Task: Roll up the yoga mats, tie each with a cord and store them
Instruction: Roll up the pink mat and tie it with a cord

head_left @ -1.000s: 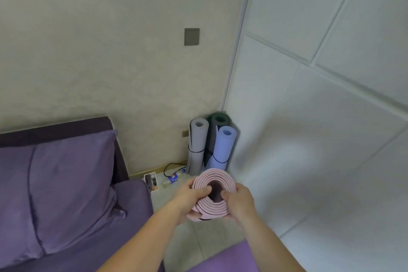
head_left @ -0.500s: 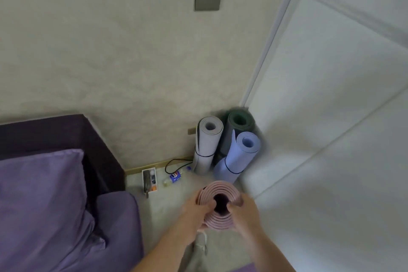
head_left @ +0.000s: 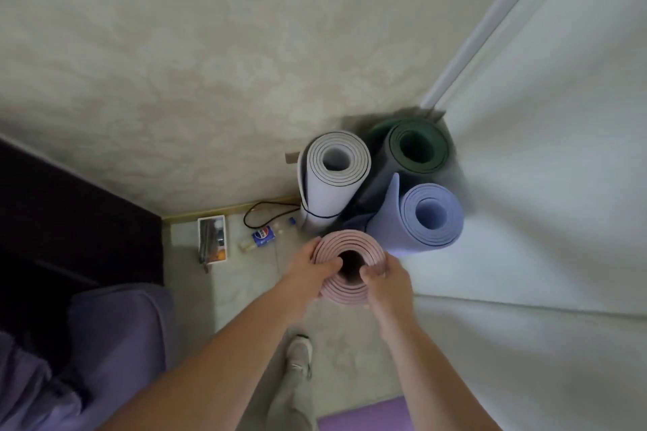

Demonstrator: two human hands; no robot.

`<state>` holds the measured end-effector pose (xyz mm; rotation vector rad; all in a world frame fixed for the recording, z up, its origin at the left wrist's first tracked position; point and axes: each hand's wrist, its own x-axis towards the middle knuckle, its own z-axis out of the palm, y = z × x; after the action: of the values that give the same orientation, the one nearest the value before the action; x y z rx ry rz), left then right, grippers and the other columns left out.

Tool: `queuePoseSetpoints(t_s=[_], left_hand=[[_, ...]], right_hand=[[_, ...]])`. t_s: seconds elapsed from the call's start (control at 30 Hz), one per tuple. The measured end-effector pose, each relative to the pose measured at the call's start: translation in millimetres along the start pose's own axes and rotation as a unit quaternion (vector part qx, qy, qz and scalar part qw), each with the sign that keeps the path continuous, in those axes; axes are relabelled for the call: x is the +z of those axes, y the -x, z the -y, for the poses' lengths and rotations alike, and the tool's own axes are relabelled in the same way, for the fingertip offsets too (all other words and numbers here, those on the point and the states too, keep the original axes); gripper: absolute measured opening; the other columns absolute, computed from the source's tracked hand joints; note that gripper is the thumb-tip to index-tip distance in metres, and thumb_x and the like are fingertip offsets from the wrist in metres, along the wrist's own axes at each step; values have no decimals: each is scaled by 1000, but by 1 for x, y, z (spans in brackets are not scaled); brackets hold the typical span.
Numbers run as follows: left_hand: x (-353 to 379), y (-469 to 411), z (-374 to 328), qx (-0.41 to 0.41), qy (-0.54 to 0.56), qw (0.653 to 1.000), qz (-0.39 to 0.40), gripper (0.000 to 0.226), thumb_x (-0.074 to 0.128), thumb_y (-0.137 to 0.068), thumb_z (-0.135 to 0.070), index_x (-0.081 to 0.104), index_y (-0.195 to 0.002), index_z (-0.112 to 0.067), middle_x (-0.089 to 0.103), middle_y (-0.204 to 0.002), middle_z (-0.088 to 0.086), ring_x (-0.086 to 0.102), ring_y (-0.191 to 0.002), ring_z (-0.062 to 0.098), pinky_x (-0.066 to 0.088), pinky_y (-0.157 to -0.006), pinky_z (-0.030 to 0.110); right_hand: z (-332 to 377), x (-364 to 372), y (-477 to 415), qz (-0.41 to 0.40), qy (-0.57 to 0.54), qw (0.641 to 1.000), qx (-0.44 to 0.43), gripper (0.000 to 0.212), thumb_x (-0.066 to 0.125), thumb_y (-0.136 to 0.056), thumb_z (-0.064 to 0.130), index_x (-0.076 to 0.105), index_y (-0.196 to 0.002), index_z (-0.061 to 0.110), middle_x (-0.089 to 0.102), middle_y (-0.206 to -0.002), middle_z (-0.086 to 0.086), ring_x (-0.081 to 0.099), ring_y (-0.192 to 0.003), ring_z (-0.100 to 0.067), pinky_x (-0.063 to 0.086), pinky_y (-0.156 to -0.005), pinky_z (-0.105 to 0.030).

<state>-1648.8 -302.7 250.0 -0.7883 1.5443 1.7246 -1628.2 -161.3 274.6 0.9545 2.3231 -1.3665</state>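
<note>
Both hands grip a rolled pink mat (head_left: 345, 248) upright by its top rim, left hand (head_left: 308, 269) and right hand (head_left: 388, 280) on either side, thumbs hooked inside, just near three standing mats (head_left: 334, 182).

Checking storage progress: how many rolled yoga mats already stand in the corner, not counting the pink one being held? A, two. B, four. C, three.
C: a pale grey rolled mat, a dark green rolled mat and a lavender rolled mat stand there, while the left hand and right hand grip the pink rolled mat.
</note>
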Motion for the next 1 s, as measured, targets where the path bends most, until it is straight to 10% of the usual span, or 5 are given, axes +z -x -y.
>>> queuePoseSetpoints(t_s=[0.3,0.6,0.73,0.87,1.0], left_hand=[[18,-77,-50,48,-70,995,-51,49,79,-81,-34,60,-124,-19,68,-113,3,66,-106,27,58,-89,48],[22,-73,-66,42,-120,991,-35,50,79,-81,-39,59,-124,-21,67,-114,0,65,-101,22,58,-74,38],[10,-75,-65,-2,-63,998,28,42,79,-81,-43,68,-116,-23,73,-112,3,71,-99,26,62,-74,45],[5,-86,-63,20,-58,998,9,15,75,-86,-33,74,-98,-24,76,-101,6,73,-93,27,60,-81,49],[10,-76,-65,106,-178,977,-58,34,69,-88,-44,74,-102,-14,75,-98,7,70,-96,26,56,-90,50]], right_hand=[[18,13,-93,1,-85,996,26,14,67,-89,24,60,-94,34,68,-95,6,66,-95,-24,57,-82,-53],[23,17,-64,-89,283,913,-282,85,70,-82,29,29,-151,0,30,-157,-18,29,-144,-37,31,-114,-50],[8,36,-74,-59,386,869,-303,99,44,-80,66,30,-151,-3,29,-158,-21,21,-148,-37,18,-119,-55],[2,49,-79,-94,419,845,-319,96,46,-82,64,30,-151,-2,30,-157,-20,21,-148,-37,16,-119,-55],[9,52,-74,-82,425,845,-313,98,47,-79,65,32,-149,-3,35,-154,-22,26,-146,-38,17,-118,-56]])
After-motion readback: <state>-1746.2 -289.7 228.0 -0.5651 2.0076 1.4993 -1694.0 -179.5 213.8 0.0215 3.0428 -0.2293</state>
